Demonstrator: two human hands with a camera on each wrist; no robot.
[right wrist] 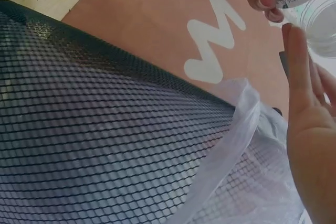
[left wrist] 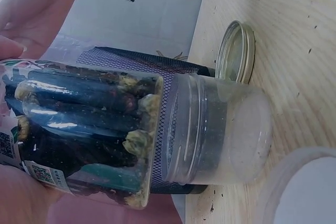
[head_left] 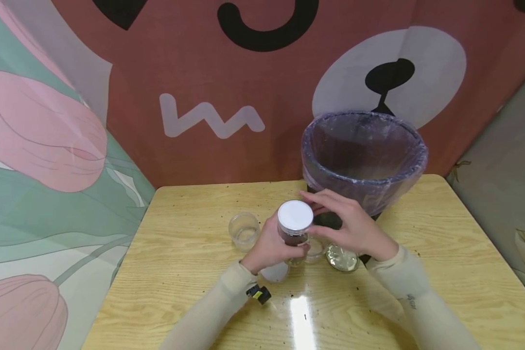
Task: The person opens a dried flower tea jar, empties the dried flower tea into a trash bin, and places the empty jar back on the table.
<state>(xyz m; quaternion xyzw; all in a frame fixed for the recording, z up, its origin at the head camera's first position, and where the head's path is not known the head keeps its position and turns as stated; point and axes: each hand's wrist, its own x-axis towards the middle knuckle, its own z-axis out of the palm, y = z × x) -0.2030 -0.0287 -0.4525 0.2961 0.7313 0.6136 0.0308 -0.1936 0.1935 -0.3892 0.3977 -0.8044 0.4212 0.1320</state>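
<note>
My left hand (head_left: 269, 245) grips a clear jar (left wrist: 94, 135) upright. Dark, elongated dried pieces with pale yellowish ends fill it, and printed labels show on its side. A round white top (head_left: 295, 215) covers the jar in the head view. Close to the right of that top is my right hand (head_left: 354, 223), its fingers extended and spread around the rim. In the right wrist view its fingers (right wrist: 298, 72) look straight beside the clear rim; whether they touch it I cannot tell. Below the hands stands a clear container (left wrist: 231, 135) on the table.
A mesh bin (right wrist: 105, 114) with a translucent purple liner (head_left: 365, 182) stands behind my right hand. On the wooden table (head_left: 179, 272) are another clear tub (head_left: 244, 231), a shiny metallic lid (head_left: 342, 257) and a white disc (head_left: 274, 272). Small dark crumbs are scattered about.
</note>
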